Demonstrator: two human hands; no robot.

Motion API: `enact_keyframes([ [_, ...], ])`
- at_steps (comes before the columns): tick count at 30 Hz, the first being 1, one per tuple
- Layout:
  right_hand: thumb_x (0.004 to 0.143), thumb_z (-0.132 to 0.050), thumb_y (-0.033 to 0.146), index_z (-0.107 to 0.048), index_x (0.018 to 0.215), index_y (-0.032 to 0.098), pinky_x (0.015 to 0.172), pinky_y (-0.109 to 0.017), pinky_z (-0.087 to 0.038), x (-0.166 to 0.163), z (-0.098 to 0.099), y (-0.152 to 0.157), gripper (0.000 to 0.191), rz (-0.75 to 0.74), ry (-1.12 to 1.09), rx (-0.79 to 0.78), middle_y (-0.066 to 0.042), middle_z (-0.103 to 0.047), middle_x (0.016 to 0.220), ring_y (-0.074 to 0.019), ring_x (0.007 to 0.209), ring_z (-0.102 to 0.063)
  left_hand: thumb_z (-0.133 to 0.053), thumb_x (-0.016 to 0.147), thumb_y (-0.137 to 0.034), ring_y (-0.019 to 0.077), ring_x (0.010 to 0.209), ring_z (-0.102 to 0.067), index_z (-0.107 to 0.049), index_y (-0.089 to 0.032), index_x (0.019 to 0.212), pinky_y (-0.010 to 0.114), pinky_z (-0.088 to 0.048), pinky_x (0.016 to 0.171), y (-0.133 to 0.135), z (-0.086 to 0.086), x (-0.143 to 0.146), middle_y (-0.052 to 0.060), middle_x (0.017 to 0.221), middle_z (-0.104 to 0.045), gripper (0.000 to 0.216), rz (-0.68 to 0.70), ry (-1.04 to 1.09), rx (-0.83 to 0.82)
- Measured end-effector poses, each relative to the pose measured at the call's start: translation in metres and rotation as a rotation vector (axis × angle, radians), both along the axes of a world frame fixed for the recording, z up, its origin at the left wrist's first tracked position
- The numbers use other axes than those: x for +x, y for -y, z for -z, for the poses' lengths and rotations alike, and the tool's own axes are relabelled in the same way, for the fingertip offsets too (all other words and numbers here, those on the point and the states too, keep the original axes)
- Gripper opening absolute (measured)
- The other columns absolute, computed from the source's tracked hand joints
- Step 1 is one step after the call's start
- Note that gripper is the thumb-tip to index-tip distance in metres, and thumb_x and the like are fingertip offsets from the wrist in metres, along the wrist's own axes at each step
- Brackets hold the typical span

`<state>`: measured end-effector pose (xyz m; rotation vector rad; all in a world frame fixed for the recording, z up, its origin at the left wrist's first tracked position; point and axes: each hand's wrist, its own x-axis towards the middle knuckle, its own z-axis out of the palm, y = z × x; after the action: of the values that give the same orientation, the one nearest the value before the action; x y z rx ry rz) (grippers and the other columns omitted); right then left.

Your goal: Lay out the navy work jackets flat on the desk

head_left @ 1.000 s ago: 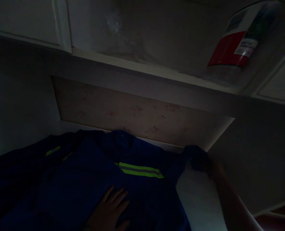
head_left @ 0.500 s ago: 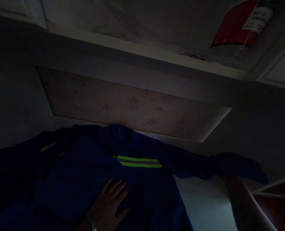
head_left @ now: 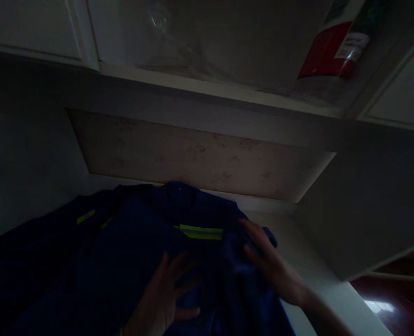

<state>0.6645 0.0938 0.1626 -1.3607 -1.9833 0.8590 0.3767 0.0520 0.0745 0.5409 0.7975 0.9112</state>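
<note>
Across the lower middle of the frame lies a dark blue work jacket (head_left: pixel 130 242) with a yellow-green stripe (head_left: pixel 200 232) — apparently mid-fold; smoothing the folded side flat seems next. Left hand (head_left: pixel 168 294) presses flat, fingers spread; right hand (head_left: pixel 270 266) rests open-fingered on the folded cloth — gripping nothing.

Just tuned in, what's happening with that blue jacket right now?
A person has a dark blue work jacket with yellow-green reflective stripes spread on a white surface in dim light. The left hand lies flat on its front. The right hand, fingers spread, rests on the fabric at the jacket's right side.
</note>
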Motion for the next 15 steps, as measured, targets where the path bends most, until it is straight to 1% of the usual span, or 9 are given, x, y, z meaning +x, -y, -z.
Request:
enact_keyframes([
  [2,0.095,-0.039,0.053,-0.04,0.143,0.029,0.117,-0.042,-0.025,-0.014,0.014,0.008,0.053,-0.048,0.066,-0.034,-0.005,-0.034,0.152,-0.0219,0.139,-0.032,-0.057,0.063,-0.08,0.0329,0.13,-0.046,-0.042,-0.019,0.137,0.047,-0.04,0.105,0.008,-0.005,-0.005,0.014,0.139,-0.052,0.097,0.086,-0.01,-0.08],
  [4,0.094,-0.038,0.057,-0.04,0.144,0.028,0.117,-0.048,-0.022,-0.021,0.037,0.009,0.058,-0.082,0.207,-0.063,-0.008,-0.035,0.152,-0.0244,0.139,-0.032,-0.072,0.062,-0.059,0.0296,0.126,-0.051,-0.047,-0.016,0.131,0.04,-0.038,0.107,0.015,-0.007,-0.01,0.014,0.132,-0.059,0.086,0.175,-0.183,-0.078],
  [6,0.09,-0.043,0.062,-0.037,0.145,0.03,0.117,-0.058,-0.011,-0.021,0.06,0.009,0.064,-0.122,0.369,-0.08,-0.008,-0.034,0.153,-0.029,0.142,-0.026,-0.074,0.062,-0.041,0.027,0.123,-0.054,-0.047,-0.017,0.131,0.037,-0.04,0.105,0.02,-0.011,-0.015,0.011,0.133,-0.058,0.077,0.256,-0.37,-0.031],
  [8,0.088,-0.045,0.063,-0.044,0.141,0.032,0.114,-0.064,0.0,-0.018,0.074,0.009,0.061,-0.174,0.472,-0.077,-0.008,-0.044,0.147,-0.0316,0.14,-0.029,-0.072,0.06,-0.03,0.0261,0.117,-0.057,-0.045,-0.017,0.134,0.036,-0.044,0.099,0.02,-0.024,-0.022,0.012,0.133,-0.056,0.08,0.32,-0.537,0.056],
  [10,0.092,-0.042,0.059,-0.062,0.121,0.029,0.113,-0.064,0.002,-0.014,0.076,0.012,0.046,-0.186,0.488,-0.07,-0.007,-0.064,0.123,-0.0286,0.123,-0.051,-0.068,0.058,-0.023,0.025,0.114,-0.058,-0.043,-0.017,0.137,0.033,-0.047,0.092,0.012,-0.047,-0.034,0.012,0.133,-0.055,0.083,0.328,-0.69,0.176],
  [12,0.094,-0.038,0.055,-0.071,0.093,0.025,0.115,-0.06,-0.003,-0.011,0.071,0.017,0.044,-0.167,0.481,-0.052,-0.004,-0.071,0.093,-0.0226,0.097,-0.064,-0.062,0.059,-0.02,0.0233,0.111,-0.058,-0.044,-0.02,0.136,0.031,-0.049,0.087,0.0,-0.074,-0.052,0.009,0.133,-0.054,0.079,0.298,-0.803,0.302],
  [13,0.095,-0.037,0.055,-0.071,0.085,0.024,0.115,-0.059,-0.005,-0.011,0.067,0.02,0.047,-0.163,0.476,-0.048,-0.003,-0.07,0.087,-0.0209,0.091,-0.065,-0.061,0.062,-0.021,0.0224,0.112,-0.058,-0.046,-0.022,0.135,0.03,-0.049,0.087,-0.007,-0.087,-0.062,0.008,0.133,-0.055,0.075,0.279,-0.859,0.368],
  [14,0.095,-0.036,0.055,-0.071,0.086,0.025,0.115,-0.06,-0.006,-0.011,0.064,0.023,0.048,-0.168,0.474,-0.049,-0.003,-0.07,0.089,-0.0212,0.092,-0.065,-0.06,0.065,-0.023,0.0219,0.113,-0.057,-0.048,-0.024,0.133,0.03,-0.049,0.089,-0.013,-0.097,-0.073,0.006,0.133,-0.055,0.069,0.266,-0.933,0.437],
  [15,0.095,-0.035,0.056,-0.071,0.094,0.026,0.114,-0.062,-0.007,-0.012,0.062,0.027,0.047,-0.188,0.477,-0.059,-0.005,-0.07,0.099,-0.0231,0.101,-0.063,-0.06,0.069,-0.026,0.0222,0.115,-0.057,-0.05,-0.024,0.132,0.031,-0.048,0.092,-0.017,-0.103,-0.083,0.006,0.133,-0.056,0.064,0.255,-1.034,0.507],
])
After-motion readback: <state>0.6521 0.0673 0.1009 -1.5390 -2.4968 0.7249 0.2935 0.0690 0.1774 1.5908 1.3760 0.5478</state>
